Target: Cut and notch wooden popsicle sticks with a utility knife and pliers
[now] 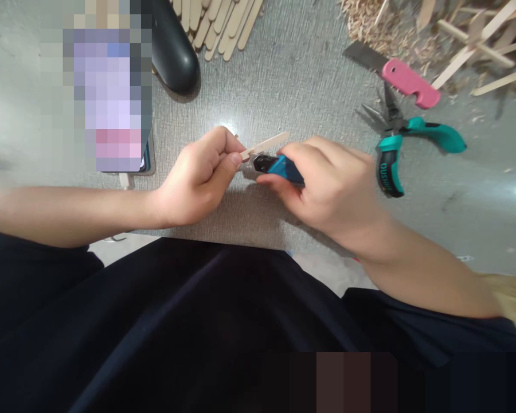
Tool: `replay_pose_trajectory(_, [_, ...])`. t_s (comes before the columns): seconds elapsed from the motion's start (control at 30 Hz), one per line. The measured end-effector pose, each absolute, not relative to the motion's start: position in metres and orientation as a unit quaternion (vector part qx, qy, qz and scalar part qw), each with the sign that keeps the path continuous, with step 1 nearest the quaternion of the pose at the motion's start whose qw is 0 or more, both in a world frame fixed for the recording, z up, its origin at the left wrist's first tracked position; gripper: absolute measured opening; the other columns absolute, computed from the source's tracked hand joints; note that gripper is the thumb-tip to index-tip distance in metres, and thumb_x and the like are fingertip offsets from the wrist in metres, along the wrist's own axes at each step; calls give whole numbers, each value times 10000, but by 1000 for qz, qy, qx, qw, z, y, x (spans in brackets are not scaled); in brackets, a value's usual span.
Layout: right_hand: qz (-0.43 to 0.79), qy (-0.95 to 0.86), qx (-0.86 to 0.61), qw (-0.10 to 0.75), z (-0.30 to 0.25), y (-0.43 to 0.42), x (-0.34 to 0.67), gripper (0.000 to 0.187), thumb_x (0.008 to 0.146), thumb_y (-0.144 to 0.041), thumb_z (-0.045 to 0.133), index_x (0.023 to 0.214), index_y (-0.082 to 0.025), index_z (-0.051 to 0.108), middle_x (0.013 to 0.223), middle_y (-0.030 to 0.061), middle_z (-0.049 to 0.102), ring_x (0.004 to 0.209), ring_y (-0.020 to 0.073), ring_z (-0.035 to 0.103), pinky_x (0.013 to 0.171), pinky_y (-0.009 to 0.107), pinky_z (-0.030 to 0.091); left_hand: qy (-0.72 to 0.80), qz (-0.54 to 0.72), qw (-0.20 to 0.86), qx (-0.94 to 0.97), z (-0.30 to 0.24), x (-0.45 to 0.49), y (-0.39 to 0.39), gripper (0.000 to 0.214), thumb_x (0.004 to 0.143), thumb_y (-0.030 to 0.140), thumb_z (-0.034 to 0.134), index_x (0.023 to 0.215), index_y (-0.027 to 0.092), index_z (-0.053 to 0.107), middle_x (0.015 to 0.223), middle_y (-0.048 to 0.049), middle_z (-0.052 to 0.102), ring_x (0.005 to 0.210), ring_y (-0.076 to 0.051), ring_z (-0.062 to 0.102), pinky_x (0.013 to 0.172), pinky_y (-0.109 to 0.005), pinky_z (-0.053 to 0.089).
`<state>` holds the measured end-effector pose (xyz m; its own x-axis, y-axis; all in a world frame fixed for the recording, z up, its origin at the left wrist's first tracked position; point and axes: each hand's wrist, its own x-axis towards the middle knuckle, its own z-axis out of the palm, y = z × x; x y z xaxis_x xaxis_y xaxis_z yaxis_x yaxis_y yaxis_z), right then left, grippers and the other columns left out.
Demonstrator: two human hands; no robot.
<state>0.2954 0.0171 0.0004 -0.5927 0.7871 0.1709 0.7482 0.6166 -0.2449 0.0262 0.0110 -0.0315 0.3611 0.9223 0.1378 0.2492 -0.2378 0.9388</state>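
Holding one wooden stick [268, 145], one blue cutter [282, 168]

a slim, pale wooden stick [272, 141] slants up to the right, its upper end free, its lower left end partly hidden. just below it, a blue cutter [285, 168] with a black nose points left; whether the two touch is unclear.

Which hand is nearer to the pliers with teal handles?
Right. The right hand is just to the left of the pliers; the left hand is farther left, beyond the right hand.
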Motion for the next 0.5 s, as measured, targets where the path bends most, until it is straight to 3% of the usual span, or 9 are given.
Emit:
replay_pose_trajectory(0.17, [99, -874, -460, 120, -2, 18, 295, 798, 1239, -813, 313, 1147, -214, 832, 978, 147, 791, 865, 290, 735, 745, 433, 500, 420, 375, 448, 694, -31, 26, 12, 302, 1235, 516, 586, 1056, 280, 644, 806, 7, 607, 735, -183, 642, 672, -383, 528])
replay_pose_trajectory(0.4, [41, -843, -484, 231, -20, 41, 316, 820, 1244, -832, 325, 1227, -168, 806, 1050, 151, 774, 970, 281, 726, 858, 441, 486, 417, 398, 456, 678, -40, 27, 11, 418, 1222, 674, 582, 1058, 292, 623, 828, -2, 648, 694, -173, 606, 637, -368, 509])
replay_pose_trajectory(0.5, [45, -851, -468, 235, -19, 39, 314, 796, 1244, -828, 329, 1197, -188, 799, 998, 129, 773, 911, 263, 719, 809, 420, 485, 432, 396, 460, 667, -44, 29, 11, 481, 1211, 749, 570, 1063, 294, 622, 834, -8, 646, 725, -185, 627, 666, -382, 521])
